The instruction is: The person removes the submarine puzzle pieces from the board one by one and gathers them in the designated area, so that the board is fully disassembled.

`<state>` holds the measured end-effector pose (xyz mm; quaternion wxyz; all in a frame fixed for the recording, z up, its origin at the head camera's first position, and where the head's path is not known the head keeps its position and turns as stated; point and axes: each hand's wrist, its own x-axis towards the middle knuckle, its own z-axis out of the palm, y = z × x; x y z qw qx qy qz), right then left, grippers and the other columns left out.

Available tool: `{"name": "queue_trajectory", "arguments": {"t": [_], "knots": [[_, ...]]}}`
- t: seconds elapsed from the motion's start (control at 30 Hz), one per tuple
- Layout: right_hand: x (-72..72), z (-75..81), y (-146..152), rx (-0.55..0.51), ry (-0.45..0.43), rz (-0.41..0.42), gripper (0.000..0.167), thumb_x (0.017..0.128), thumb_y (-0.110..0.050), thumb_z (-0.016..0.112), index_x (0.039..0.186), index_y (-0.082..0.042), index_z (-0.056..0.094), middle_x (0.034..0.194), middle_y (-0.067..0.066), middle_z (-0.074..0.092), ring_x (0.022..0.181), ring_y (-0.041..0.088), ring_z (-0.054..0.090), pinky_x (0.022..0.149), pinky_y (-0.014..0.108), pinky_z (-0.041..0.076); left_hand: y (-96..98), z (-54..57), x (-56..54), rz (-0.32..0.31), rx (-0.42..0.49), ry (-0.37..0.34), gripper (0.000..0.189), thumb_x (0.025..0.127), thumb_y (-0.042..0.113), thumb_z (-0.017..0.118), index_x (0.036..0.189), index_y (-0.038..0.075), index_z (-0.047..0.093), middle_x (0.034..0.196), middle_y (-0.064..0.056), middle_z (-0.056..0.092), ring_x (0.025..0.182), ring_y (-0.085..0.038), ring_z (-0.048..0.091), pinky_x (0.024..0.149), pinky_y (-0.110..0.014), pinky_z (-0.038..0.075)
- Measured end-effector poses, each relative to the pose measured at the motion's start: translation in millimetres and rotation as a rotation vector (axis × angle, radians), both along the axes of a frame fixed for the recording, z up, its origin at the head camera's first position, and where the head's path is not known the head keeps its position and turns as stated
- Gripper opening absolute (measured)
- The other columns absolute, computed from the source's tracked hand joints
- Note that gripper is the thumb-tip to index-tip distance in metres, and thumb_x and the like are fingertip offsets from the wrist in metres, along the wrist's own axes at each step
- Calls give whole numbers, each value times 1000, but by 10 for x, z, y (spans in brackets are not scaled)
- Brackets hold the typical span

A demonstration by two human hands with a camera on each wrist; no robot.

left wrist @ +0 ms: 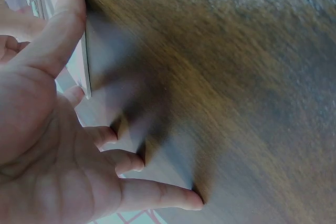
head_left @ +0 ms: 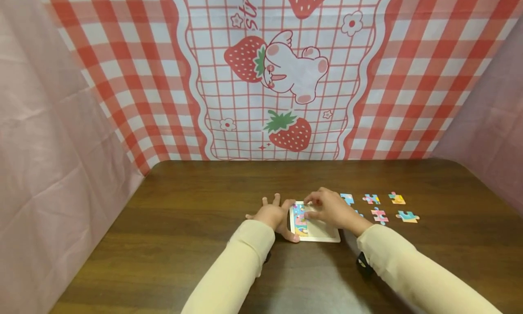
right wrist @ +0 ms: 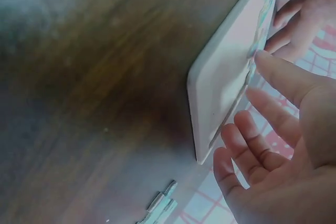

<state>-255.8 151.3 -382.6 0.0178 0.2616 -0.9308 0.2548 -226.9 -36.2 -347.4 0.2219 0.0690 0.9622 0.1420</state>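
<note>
- While the left hand (head_left: pixel 273 215) braces the left end of the puzzle tray (head_left: pixel 320 240), its thumb rests on the near corner and its forefinger reaches the far corner; the grip is released, with nothing clasped.
- Out to the left of that hold, the hand's other fingers fan apart over the brown table (head_left: pixel 184 241), pointing away from the tray.
- Across the tray from the left hand, the right hand (head_left: pixel 333 208) reaches over the bare inside, thumb and forefinger at the inner edge of the fitted pieces (head_left: pixel 300 221). Whether they pinch a piece I cannot tell; the remaining fingers curve loosely, clear of the tray's floor.
- Between the two hands, the tray lies flat on the table. The fitted pieces form a strip of blue, pink and yellow at the end by the left hand, and the pale floor stretches from there under the right hand.
- Right of the right hand, loose pieces (head_left: pixel 380 215) lie on the table in two rows of three; the one closest to the wrist in the near row is mostly hidden.
- Behind the hands, cream sleeves (head_left: pixel 233 264) cover both forearms, and a dark band (head_left: pixel 362 261) shows under the right cuff.
- Beyond both hands hangs a red-and-white checked cloth (head_left: pixel 155 73) printed with strawberries.
</note>
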Motion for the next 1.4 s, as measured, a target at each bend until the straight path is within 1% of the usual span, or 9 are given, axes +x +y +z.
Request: {"name": "queue_trajectory", "arguments": {"t": [0.1,0.23,0.37,0.57,0.83,1.13,1.4], "knots": [[-40,-13,-5,35,13,-4,31,84,-19,85,109,-3,76,89,6,60,78,18,55,69,37,49,1,0,-1,-5,0,-2,102,76,46,89,159,35,30,170,-5,13,154,-40,8,106,-79,25],[-65,-17,-22,64,26,-9,30,82,-18,86,108,-3,78,90,6,61,77,19,58,70,39,51,-3,2,-11,-7,-4,-9,103,77,46,88,159,35,29,171,-5,12,154,-39,8,106,-79,25],[-80,-5,-56,78,6,-23,29,82,-18,86,106,-5,77,89,5,60,79,19,58,70,39,51,-12,1,-27,-6,-13,-15,103,77,47,88,160,35,27,171,-5,11,155,-39,8,106,-79,25],[-80,17,-84,54,-30,-47,28,79,-16,88,101,-7,73,86,4,57,78,18,54,70,37,47,-12,0,-25,-7,-14,-22,103,78,47,87,160,36,27,171,-5,11,155,-39,7,106,-79,25],[-72,20,-88,37,-32,-68,30,77,-15,89,98,-8,68,87,4,55,79,19,53,70,37,46,-7,-1,-31,-7,-24,-19,104,78,48,87,161,36,26,171,-4,11,155,-38,8,106,-78,26],[-60,-7,-65,27,15,-82,27,77,-16,89,96,-10,71,90,4,58,83,20,56,74,41,50,-7,-13,-15,-9,-24,-12,104,77,48,87,160,36,26,171,-4,12,154,-39,8,106,-78,27],[-50,30,-51,7,91,-84,27,75,-15,90,95,-10,71,93,6,61,85,24,61,77,46,52,-1,-3,-33,-7,-29,-11,104,77,49,87,161,36,26,171,-5,12,154,-39,8,105,-79,27]]}}
